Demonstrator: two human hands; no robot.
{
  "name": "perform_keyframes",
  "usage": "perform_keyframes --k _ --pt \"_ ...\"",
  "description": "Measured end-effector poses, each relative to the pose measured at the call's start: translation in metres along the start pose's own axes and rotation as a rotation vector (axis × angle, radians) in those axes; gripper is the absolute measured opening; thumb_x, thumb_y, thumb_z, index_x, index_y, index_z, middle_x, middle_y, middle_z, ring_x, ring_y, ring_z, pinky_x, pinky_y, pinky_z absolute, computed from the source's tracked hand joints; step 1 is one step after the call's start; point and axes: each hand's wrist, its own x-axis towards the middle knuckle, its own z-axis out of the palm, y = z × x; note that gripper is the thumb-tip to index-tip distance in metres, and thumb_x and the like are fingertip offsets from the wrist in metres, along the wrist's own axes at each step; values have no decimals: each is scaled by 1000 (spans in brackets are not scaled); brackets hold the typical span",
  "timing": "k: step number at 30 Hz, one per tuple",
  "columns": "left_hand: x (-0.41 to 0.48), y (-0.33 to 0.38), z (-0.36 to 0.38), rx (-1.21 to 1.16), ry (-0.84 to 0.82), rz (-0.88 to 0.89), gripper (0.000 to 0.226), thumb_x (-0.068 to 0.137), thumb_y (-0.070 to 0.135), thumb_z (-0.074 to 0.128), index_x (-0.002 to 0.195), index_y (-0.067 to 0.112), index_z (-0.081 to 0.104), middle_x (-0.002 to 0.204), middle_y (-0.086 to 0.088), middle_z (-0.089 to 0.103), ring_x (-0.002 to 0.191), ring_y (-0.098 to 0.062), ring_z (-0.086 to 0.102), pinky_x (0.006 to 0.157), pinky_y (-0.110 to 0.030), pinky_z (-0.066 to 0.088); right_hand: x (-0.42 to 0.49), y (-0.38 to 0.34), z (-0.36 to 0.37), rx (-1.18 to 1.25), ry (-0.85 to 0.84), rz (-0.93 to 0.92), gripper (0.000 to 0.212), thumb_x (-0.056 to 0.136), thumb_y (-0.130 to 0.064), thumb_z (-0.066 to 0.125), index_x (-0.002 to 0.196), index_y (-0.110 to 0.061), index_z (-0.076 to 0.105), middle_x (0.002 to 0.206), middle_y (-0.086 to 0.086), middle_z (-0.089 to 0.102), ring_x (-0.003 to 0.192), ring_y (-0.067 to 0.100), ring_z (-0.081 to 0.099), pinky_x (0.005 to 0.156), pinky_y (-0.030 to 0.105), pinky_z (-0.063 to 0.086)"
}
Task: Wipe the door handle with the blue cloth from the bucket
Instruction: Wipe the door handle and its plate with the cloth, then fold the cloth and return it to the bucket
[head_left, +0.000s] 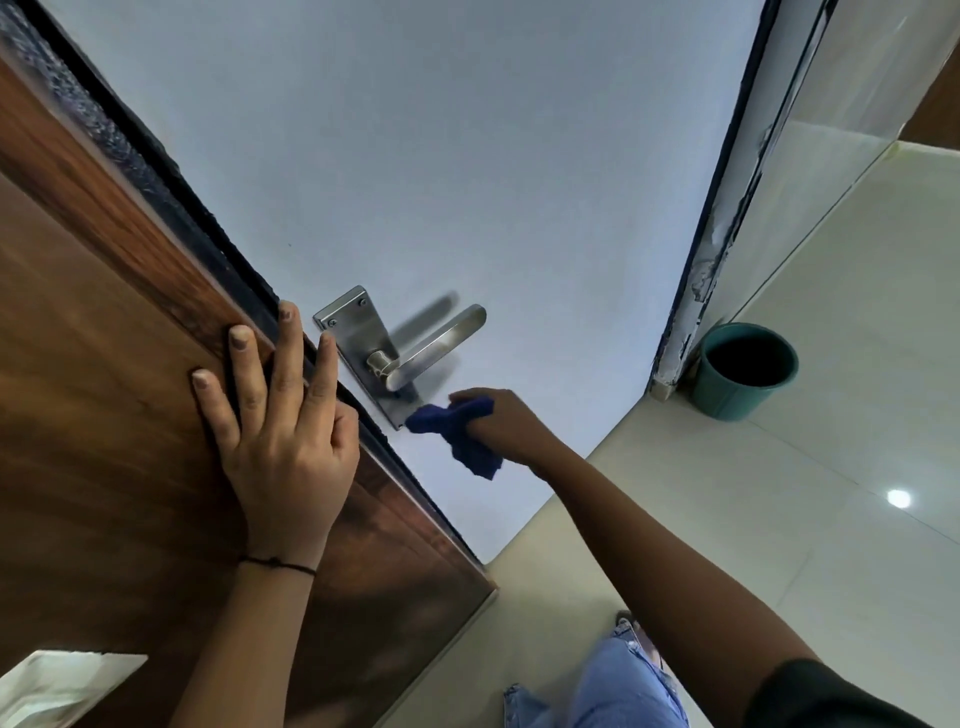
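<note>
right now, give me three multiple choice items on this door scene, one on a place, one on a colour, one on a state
1. Where does the bucket stand?
A. on the floor by the far door frame
B. hanging from the handle
C. in the left hand

2. What colour is the cloth?
A. white
B. blue
C. red

3. What is the left hand doing?
A. gripping the lever
B. holding the cloth
C. lying flat and open on the wooden door edge

Key:
1 A, it sits on the tiles beside the frame.
2 B, the bunched cloth in the right hand is deep blue, just below the door handle.
3 C, its fingers are spread on the brown wood.
</note>
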Motion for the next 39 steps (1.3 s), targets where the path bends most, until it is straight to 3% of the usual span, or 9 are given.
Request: perform_keyframes --k 6,9,12,17,22,28,34,37,39 --pt "3 62 9 -418 -76 -32 46 84 -3 51 128 9 59 146 -18 41 147 -29 16 121 -47 7 -29 29 -82 158 219 42 24 86 -9 57 110 -11 57 81 -3 67 49 1 66 46 15 52" --pt "0 126 24 -836 -404 -71 36 87 16 57 122 12 63 141 -7 51 140 -21 35 117 -50 26 -46 43 -124 277 277 60 23 84 -23 68 101 -9 64 86 8 73 62 11 72 55 27 58" --pt "11 196 34 -1273 -871 -280 48 85 39 61 129 23 53 135 13 52 128 0 43 110 -32 38 -67 59 -175 388 340 73 21 83 -30 68 96 -13 69 93 15 74 79 28 71 71 42 57" --pt "48 291 55 -1416 -965 -383 17 86 18 69 102 20 66 93 7 67 91 -5 62 84 -17 47 -106 95 -267 454 375 87 17 88 -21 63 103 -14 67 95 12 75 82 28 72 69 36 56" --pt "88 378 63 -1532 -1223 -105 5 87 19 65 91 21 66 96 11 69 92 -1 62 80 -8 43 -130 130 -339 566 485 98 19 90 -7 56 104 -14 67 96 4 74 87 17 66 75 29 49" --pt "135 469 94 -1718 -1363 -72 16 86 24 58 98 16 62 89 6 69 78 -2 61 70 -15 47 -132 163 -402 795 618 74 16 92 -8 49 103 -7 62 94 11 70 88 26 61 76 39 49" --pt "163 550 172 -1761 -1456 -252 19 89 7 63 92 25 68 114 3 64 99 1 60 86 -17 48 -91 183 -480 964 578 101 30 88 -10 48 111 0 62 104 15 72 92 25 67 75 33 54" --pt "180 595 219 -1995 -1716 -651 19 86 17 63 105 13 64 109 -6 66 93 -13 65 78 -21 55 -51 202 -528 1130 614 175 29 92 -12 40 92 -6 68 81 8 76 71 18 72 63 27 54" --pt "190 619 248 -2097 -1875 -795 35 90 24 61 120 6 58 111 -9 67 90 -16 66 71 -24 57 -24 210 -558 1181 641 211 26 93 -17 45 98 -6 67 86 8 77 75 19 73 71 31 55"
